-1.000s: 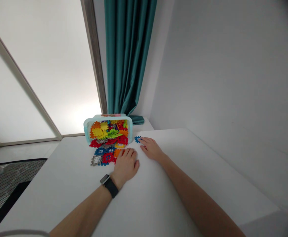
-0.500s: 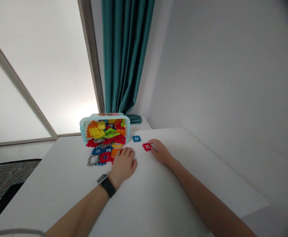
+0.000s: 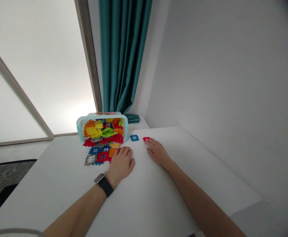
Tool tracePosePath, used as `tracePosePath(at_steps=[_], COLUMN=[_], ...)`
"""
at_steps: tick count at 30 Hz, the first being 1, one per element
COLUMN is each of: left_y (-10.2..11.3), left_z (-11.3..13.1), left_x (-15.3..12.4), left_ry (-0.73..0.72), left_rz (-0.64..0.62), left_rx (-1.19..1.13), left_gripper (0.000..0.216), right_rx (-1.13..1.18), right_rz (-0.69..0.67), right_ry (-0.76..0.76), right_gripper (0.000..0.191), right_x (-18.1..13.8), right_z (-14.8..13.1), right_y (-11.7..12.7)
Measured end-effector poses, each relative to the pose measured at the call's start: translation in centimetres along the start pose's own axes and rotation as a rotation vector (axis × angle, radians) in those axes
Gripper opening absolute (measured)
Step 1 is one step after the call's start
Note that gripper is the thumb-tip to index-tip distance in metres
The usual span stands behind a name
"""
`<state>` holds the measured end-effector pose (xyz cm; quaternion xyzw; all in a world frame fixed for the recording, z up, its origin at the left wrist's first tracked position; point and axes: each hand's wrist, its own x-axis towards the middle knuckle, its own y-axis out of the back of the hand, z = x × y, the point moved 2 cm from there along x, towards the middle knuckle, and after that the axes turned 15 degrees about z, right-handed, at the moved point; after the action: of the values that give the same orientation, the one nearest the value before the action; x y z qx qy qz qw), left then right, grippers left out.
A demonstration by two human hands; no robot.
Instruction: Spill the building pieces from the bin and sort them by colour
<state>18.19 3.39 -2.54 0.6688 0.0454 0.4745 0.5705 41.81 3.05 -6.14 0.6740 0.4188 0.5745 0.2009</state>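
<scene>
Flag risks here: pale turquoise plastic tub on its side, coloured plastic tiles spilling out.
The pale turquoise plastic tub lies on its side, open toward the person, so more tiles could slide out. The left hand sits against the spilled heap of multicoloured plastic tiles and might shove it. The right hand is beside the small red tile and could knock it into the small blue tile.

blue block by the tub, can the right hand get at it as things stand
Probably yes. The right hand lies open on the white table, and the blue block sits on bare tabletop just past its fingertips. Only the small flat red block lies between, and it looks easy to reach past.
</scene>
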Motion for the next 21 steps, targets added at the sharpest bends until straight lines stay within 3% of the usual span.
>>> tracePosePath(at_steps=[12,21], left_y=[0.1,0.1], left_z=[0.0,0.0], left_x=[0.0,0.1], left_ry=[0.003,0.011], left_rz=[-0.005,-0.023], left_rx=[0.009,0.006], left_gripper=[0.027,0.029], right_rx=[-0.062,-0.048], right_rz=[-0.034,-0.071], right_ry=[-0.062,-0.022], right_gripper=[0.054,0.046], right_x=[1.3,1.2], right_z=[-0.1,0.2], right_y=[-0.8,-0.8])
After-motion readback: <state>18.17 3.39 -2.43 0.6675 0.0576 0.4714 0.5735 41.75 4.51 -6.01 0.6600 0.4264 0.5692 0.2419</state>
